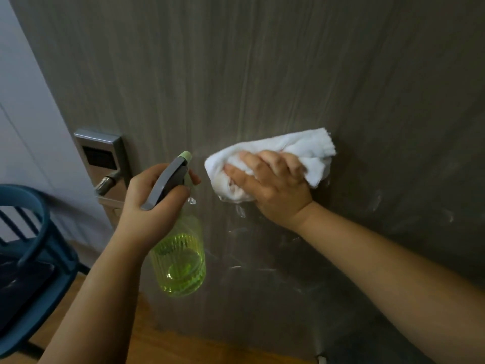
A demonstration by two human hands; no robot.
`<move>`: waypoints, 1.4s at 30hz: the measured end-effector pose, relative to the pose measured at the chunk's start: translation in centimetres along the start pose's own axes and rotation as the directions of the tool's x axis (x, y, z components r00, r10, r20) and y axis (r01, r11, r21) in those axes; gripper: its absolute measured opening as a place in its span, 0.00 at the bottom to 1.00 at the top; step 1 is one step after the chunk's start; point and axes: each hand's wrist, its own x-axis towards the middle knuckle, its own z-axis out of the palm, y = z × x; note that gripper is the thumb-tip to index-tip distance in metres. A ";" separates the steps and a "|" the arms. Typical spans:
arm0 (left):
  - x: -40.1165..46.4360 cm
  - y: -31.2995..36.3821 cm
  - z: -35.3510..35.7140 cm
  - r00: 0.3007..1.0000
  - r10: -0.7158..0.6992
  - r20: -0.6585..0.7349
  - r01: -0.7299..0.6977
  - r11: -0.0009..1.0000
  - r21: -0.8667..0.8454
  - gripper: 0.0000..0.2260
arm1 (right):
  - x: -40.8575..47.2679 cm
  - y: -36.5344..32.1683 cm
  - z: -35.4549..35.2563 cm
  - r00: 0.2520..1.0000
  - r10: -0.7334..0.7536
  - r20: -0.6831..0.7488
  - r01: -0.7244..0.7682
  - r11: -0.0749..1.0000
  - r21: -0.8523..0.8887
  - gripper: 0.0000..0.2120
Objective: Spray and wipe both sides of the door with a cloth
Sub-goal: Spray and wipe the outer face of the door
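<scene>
A grey-brown wood-grain door (262,74) fills most of the view. My right hand (270,187) presses a bunched white cloth (296,151) against the door at mid height, with its fingers curled into the cloth. My left hand (147,198) grips the neck of a green ribbed spray bottle (181,261) with a grey trigger head, a finger on the trigger. The nozzle points at the door just left of the cloth. Wet streaks and droplets (241,229) shine on the door below the cloth.
A metal electronic lock with a lever handle (105,166) sits on the door's left edge, behind the bottle. A dark blue chair (29,248) stands at lower left on the wooden floor (157,337). A pale wall (23,101) is at far left.
</scene>
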 end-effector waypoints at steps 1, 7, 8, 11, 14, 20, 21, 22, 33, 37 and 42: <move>0.0 0.0 0.0 1.000 0.006 0.005 -0.006 1.000 0.001 0.12 | -0.7 -0.1 0.0 1.000 -0.011 0.022 0.011 1.000 0.006 0.18; -0.3 0.0 -0.7 0.997 0.040 0.073 -0.039 0.999 -0.012 0.09 | -3.5 -0.4 -0.2 0.995 -0.028 0.092 0.027 1.000 0.002 0.17; -0.6 0.0 -0.9 0.996 0.048 0.076 -0.047 0.999 -0.018 0.09 | -3.9 -0.4 -0.5 0.994 -0.028 0.107 0.028 1.000 -0.001 0.17; -1.3 -0.2 -1.2 0.992 0.082 0.094 -0.079 0.996 -0.027 0.09 | -4.8 -0.3 -1.6 0.985 -0.008 0.174 0.008 1.000 -0.002 0.21; -1.9 -0.3 -1.1 0.982 0.103 0.161 -0.099 0.995 -0.031 0.09 | -5.2 -0.1 -3.6 0.961 0.110 0.254 -0.124 0.992 0.039 0.30; -2.1 0.4 1.3 0.956 0.132 0.261 -0.125 0.991 -0.044 0.09 | -4.9 2.3 -7.6 0.758 0.628 0.176 -0.646 0.759 0.077 0.21; -2.1 0.6 1.8 0.953 0.129 0.276 -0.118 0.991 -0.056 0.09 | -4.9 2.7 -8.2 0.696 0.702 0.147 -0.717 0.692 0.087 0.19; -2.0 0.8 2.4 0.949 0.125 0.289 -0.111 0.992 -0.066 0.09 | -4.9 3.2 -8.8 0.615 0.777 0.135 -0.788 0.607 0.098 0.18; -2.6 1.3 11.3 0.887 0.081 0.454 -0.065 0.997 -0.050 0.11 | -8.7 10.1 -15.1 -0.007 0.969 0.249 -0.938 -0.092 0.335 0.16; -3.3 1.9 13.8 0.901 0.052 0.431 -0.022 0.997 -0.074 0.13 | -10.2 11.8 -15.5 -0.002 0.960 0.279 -0.937 -0.099 0.336 0.16; -3.6 2.4 15.2 0.931 0.047 0.361 -0.018 0.996 -0.084 0.17 | -10.2 12.5 -15.0 0.252 0.948 0.196 -0.929 0.181 0.322 0.18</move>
